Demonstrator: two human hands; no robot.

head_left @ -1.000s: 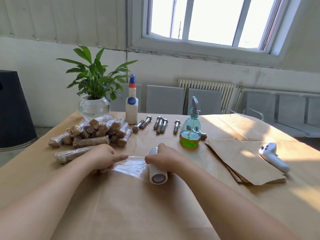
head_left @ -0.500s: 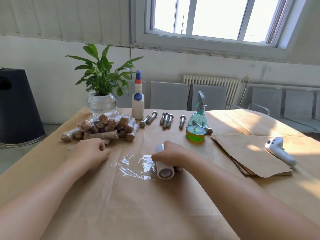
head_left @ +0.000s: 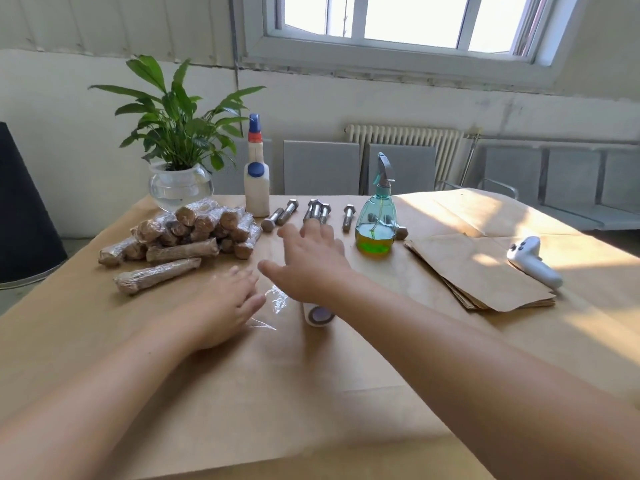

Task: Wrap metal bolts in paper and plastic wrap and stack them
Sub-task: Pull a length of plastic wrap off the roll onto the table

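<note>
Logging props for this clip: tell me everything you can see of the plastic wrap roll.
The wrap roll is a small white cylinder lying on its side on the paper-covered table, its open core end facing the camera. A crinkled clear sheet runs off its left side and lies flat on the table. The right hand and wrist pass over it and hide most of it; contact cannot be judged. The left hand lies on the sheet's left part.

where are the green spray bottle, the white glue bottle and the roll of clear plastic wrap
green spray bottle (head_left: 376, 226), head view, on its clear belly
white glue bottle (head_left: 257, 192), head view, on its body
roll of clear plastic wrap (head_left: 317, 315), head view, on its near end
</note>
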